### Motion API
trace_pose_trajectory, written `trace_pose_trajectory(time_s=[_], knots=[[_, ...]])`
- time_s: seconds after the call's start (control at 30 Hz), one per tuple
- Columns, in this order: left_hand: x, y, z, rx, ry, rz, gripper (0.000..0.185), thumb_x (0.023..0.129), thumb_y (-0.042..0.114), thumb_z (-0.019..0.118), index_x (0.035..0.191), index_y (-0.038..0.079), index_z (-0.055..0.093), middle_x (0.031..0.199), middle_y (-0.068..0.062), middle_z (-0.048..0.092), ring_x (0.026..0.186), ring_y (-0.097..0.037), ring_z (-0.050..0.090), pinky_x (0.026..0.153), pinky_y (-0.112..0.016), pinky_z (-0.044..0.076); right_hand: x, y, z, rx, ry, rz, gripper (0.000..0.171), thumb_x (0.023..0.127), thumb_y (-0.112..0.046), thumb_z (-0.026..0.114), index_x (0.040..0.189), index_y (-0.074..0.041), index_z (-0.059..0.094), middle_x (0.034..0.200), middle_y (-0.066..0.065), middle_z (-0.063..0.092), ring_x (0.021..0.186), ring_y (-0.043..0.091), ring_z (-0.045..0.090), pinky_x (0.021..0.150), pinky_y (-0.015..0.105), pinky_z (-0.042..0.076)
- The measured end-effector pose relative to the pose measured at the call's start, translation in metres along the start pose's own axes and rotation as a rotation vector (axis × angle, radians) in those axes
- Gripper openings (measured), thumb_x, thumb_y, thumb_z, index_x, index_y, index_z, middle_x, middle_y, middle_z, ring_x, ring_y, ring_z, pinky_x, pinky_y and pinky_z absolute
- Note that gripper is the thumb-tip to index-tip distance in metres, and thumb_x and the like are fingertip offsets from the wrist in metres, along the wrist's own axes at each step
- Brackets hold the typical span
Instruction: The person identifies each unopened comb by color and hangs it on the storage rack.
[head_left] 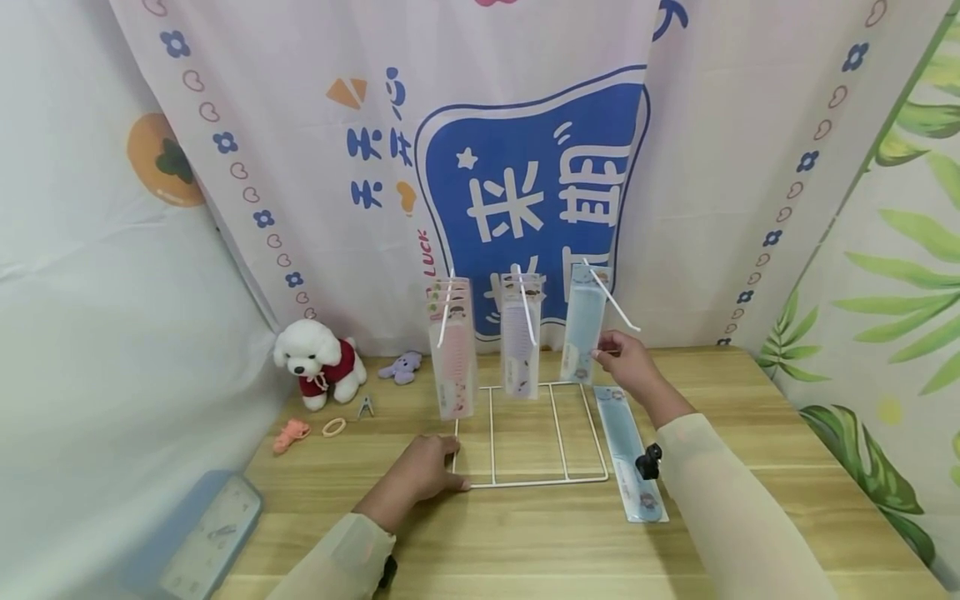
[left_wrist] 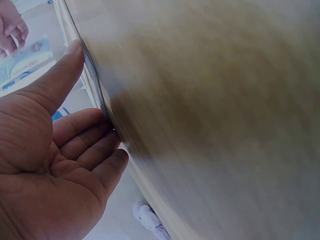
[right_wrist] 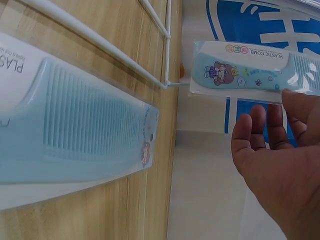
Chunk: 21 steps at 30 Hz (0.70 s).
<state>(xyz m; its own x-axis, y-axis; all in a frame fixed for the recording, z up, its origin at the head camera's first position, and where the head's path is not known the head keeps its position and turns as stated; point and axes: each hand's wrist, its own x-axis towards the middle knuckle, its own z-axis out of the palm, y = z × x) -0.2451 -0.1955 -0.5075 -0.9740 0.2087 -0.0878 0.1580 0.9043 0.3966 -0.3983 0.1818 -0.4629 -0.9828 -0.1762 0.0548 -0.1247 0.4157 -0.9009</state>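
A white wire rack (head_left: 525, 483) stands on the table with three hooks. My left hand (head_left: 423, 468) holds the near left corner of its base, thumb at the front wire and fingers by the side wire. My right hand (head_left: 633, 367) pinches the edge of a light blue comb in a clear pack (head_left: 583, 329), which hangs at the right hook; its "PLASTIC COMB" print shows in the right wrist view. Several packed pink combs (head_left: 453, 358) hang on the left hook, and packed purple combs (head_left: 519, 342) on the middle one. Another packed blue comb (head_left: 626, 442) lies right of the base.
At the left back sit a white plush dog (head_left: 318, 362) and a small purple toy (head_left: 402, 367). Nearer are an orange-pink item (head_left: 290, 435), a hair tie (head_left: 334, 427) and a small grey clip (head_left: 365, 407). A blue-edged case (head_left: 213, 533) lies at the left; a printed curtain (head_left: 720, 167) hangs behind.
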Motion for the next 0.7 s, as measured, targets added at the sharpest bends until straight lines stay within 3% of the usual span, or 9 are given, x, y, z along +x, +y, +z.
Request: trace_pose_trajectory(time_s=[0.17, 0.3, 0.4, 0.53, 0.7], knots=[[0.001, -0.001, 0.001, 0.002, -0.003, -0.008, 0.071, 0.085, 0.035, 0.096, 0.140, -0.002, 0.071, 0.149, -0.020, 0.068, 0.141, -0.044, 0.062, 0.120, -0.056, 0.049, -0.010, 0.007, -0.003, -0.033, 0.031, -0.056, 0.041, 0.114, -0.018, 0.057, 0.147, 0.006, 0.054, 0.142, 0.027, 0.062, 0.133, 0.043, 0.061, 0.110, 0.051, 0.058], [0.001, 0.000, 0.001, 0.009, -0.003, -0.013, 0.071, 0.085, 0.036, 0.096, 0.140, -0.002, 0.071, 0.149, -0.020, 0.067, 0.141, -0.044, 0.061, 0.120, -0.056, 0.049, -0.031, 0.016, -0.003, -0.167, 0.044, -0.077, 0.040, 0.110, -0.018, 0.063, 0.140, 0.009, 0.057, 0.134, 0.028, 0.066, 0.126, 0.045, 0.066, 0.103, 0.051, 0.062], [0.000, 0.000, -0.001, 0.014, 0.000, -0.021, 0.071, 0.085, 0.036, 0.096, 0.140, -0.002, 0.071, 0.149, -0.020, 0.068, 0.140, -0.044, 0.062, 0.120, -0.055, 0.050, -0.051, 0.021, 0.000, -0.328, 0.004, -0.029, 0.044, 0.107, -0.023, 0.069, 0.138, 0.007, 0.059, 0.132, 0.028, 0.067, 0.121, 0.045, 0.067, 0.098, 0.053, 0.062], [0.000, 0.001, -0.002, 0.016, 0.002, -0.023, 0.071, 0.084, 0.036, 0.097, 0.138, -0.001, 0.072, 0.145, -0.021, 0.070, 0.137, -0.043, 0.064, 0.118, -0.055, 0.052, -0.077, 0.027, 0.007, -0.535, -0.056, 0.053, 0.063, 0.103, -0.031, 0.076, 0.145, 0.010, 0.054, 0.134, 0.034, 0.064, 0.117, 0.046, 0.067, 0.099, 0.060, 0.060], [0.001, 0.001, -0.001, 0.010, -0.003, -0.026, 0.071, 0.084, 0.036, 0.096, 0.139, -0.002, 0.071, 0.146, -0.021, 0.069, 0.138, -0.043, 0.063, 0.118, -0.055, 0.051, -0.099, 0.032, 0.015, -0.663, -0.087, 0.155, 0.087, 0.097, -0.037, 0.082, 0.154, 0.016, 0.043, 0.139, 0.040, 0.055, 0.108, 0.042, 0.065, 0.103, 0.064, 0.056]])
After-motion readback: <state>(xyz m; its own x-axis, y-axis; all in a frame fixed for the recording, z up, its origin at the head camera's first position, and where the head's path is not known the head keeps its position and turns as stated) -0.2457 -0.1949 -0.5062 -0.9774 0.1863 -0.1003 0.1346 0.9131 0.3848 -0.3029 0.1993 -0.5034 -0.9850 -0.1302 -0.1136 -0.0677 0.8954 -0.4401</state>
